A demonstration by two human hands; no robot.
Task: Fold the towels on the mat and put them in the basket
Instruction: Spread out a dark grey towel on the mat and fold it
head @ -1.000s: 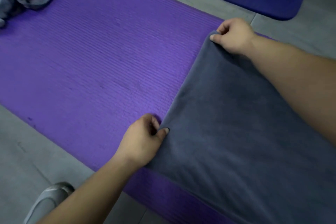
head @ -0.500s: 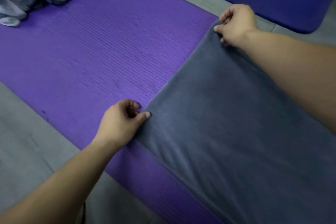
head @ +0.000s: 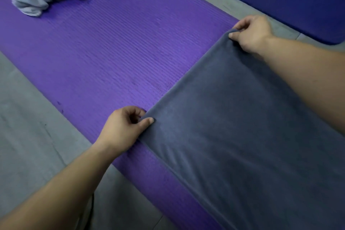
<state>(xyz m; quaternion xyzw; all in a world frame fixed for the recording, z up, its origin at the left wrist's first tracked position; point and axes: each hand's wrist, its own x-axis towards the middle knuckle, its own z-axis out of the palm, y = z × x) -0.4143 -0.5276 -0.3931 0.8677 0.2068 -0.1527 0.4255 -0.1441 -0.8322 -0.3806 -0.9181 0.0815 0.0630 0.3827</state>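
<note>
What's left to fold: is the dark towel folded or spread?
Spread: dark towel flat on mat, left hand and right hand pinching corners; doubled or not, cannot tell.

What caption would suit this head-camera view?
The left hand and right hand pinch corners of a dark grey towel on the purple mat.

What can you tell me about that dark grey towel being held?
The dark grey towel looks like soft, plush cloth, plain and unpatterned. It lies spread mostly flat over the purple mat, running out of view at right. Its left edge is straight: the left hand pinches one corner, the right hand the other.
</note>
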